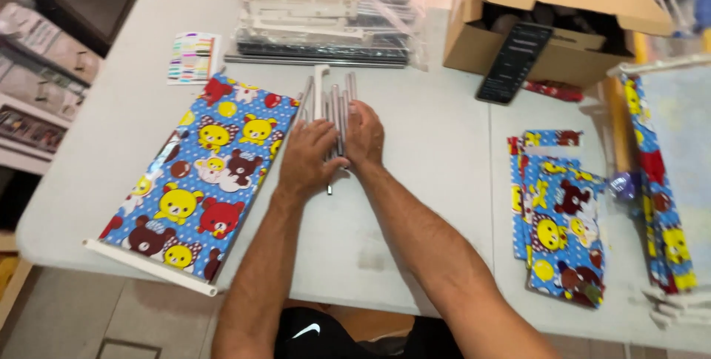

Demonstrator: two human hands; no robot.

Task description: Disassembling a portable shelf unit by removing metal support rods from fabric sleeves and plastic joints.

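Both hands, left hand [309,157] and right hand [364,137], cup a bundle of grey metal rods [335,103] mid-tabletop [429,137]. Cartoon-bear fabric panel [198,174] just left of rods, overhanging near edge; bare surface right of rods.

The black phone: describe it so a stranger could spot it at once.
Start at the open brown cardboard box at the far right of the grey table. Leaning against its front wall, lower end on the tabletop, is the flat black rectangular phone. It is the only dark, glossy slab there; the neighbours are colourful cartoon-bear fabric panels.
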